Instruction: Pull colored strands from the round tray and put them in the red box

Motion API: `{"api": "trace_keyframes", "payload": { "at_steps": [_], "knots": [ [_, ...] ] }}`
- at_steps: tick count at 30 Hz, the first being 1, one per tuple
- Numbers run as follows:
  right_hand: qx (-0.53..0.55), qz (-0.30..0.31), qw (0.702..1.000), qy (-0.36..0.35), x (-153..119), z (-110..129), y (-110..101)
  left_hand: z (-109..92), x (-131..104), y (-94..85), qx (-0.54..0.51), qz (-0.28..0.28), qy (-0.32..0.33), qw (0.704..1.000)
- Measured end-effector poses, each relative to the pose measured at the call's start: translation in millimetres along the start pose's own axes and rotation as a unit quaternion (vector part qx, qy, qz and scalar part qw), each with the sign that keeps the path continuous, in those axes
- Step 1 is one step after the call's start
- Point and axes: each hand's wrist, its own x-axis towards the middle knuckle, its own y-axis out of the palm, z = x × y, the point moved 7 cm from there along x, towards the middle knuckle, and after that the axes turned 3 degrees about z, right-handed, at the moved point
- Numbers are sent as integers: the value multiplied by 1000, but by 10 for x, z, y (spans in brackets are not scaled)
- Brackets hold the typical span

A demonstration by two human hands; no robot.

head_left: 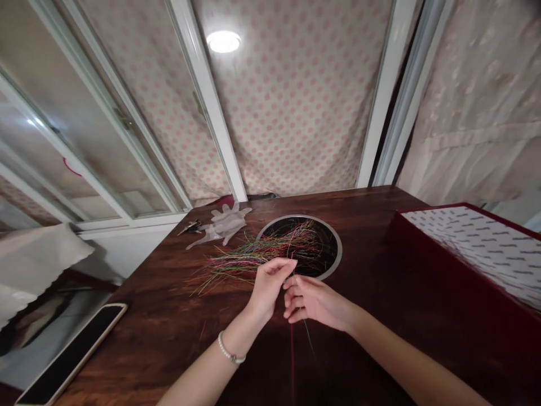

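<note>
Thin strands, one red (292, 355) and one green (310, 336), hang below my hands. My left hand (269, 282), with a beaded bracelet (229, 351) on its wrist, pinches thin strands between thumb and index finger. Close beside it on the right, my right hand (315, 301) also pinches the strands at its fingertips, its other fingers curled loosely. Just beyond the hands, a loose bundle of multicoloured strands (240, 260) lies partly on the table and partly over a round black plate with a grey rim (338, 248).
A transparent plastic glove (228, 224) and small scissors (191, 227) lie at the back left of the wooden table (169, 316). A phone (76, 352) rests at the left edge. On the right stands a dark red box (448, 270) with a white patterned lining.
</note>
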Motion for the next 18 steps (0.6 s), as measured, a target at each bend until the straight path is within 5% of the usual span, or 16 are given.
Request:
{"api": "trace_keyframes", "payload": {
  "at_steps": [6,18],
  "knots": [
    [-8,-78,992,-102,-13,244,-85,-57,2,258,-15,48,4,999],
    [-174,-145,949,-220,-98,436,-172,-162,108,361,-76,62,-15,995]
  ]
}}
